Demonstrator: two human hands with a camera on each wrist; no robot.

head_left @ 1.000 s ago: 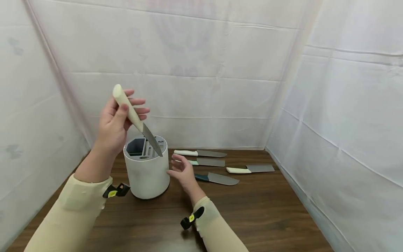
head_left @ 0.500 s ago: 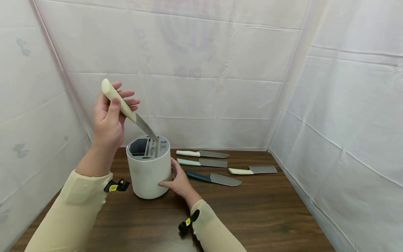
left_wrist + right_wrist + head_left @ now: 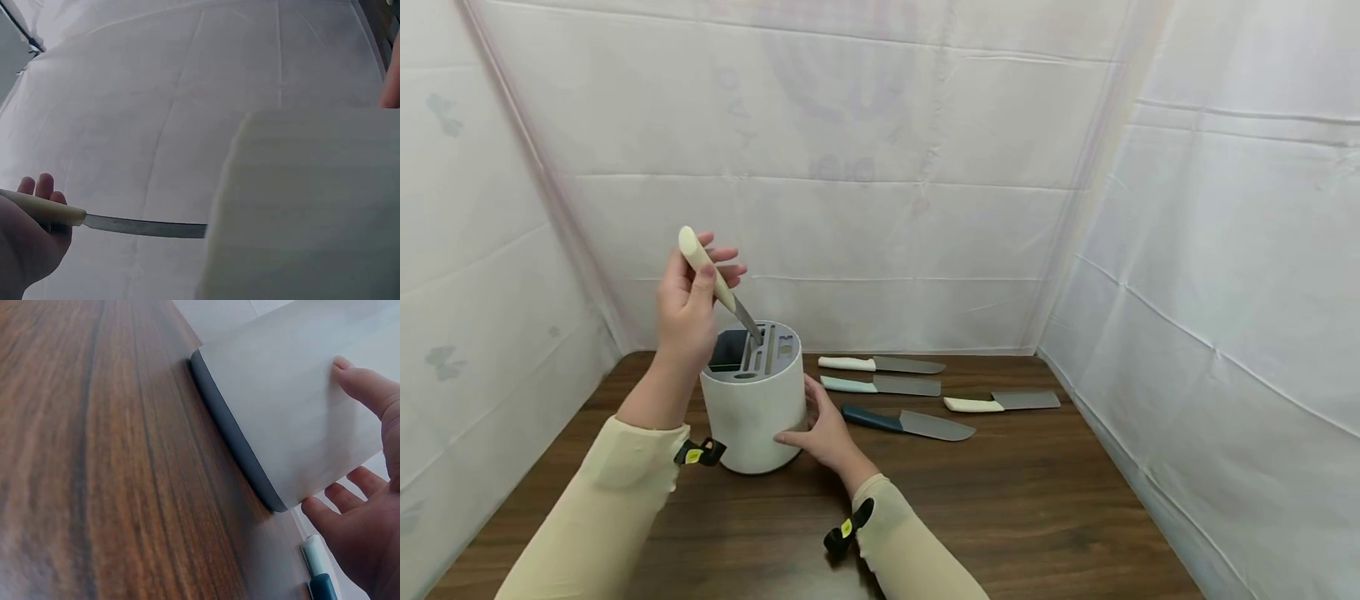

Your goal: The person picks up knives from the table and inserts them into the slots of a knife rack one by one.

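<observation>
Left of centre in the head view, the left hand (image 3: 688, 312) holds a cream-handled knife (image 3: 715, 282), fingers and thumb curled round the handle. The handle end points to the upper left of the frame; the blade runs down and to the right, so the long axis is tilted, not upright. The blade tip meets the slotted top of the white knife block (image 3: 754, 400), at one of the narrow slots just right of the larger dark compartment; how deep the tip sits cannot be told. In the left wrist view the blade (image 3: 144, 226) runs from the hand at lower left across to the block wall (image 3: 306, 206), which hides its tip.

The block stands upright on the dark wooden table (image 3: 1037, 500), directly below and slightly right of the left hand. The left hand is the nearer hand to the slots.

Just right of the block, the right hand (image 3: 823, 429) rests against its side wall low down, fingers spread and fairly straight, thumb on the near face. The right wrist view shows the thumb (image 3: 365, 384) touching the wall and the other fingers beside the grey base.

Further right, four more knives (image 3: 898, 392) lie flat on the table, handles to the left, blades to the right, well apart from both hands
</observation>
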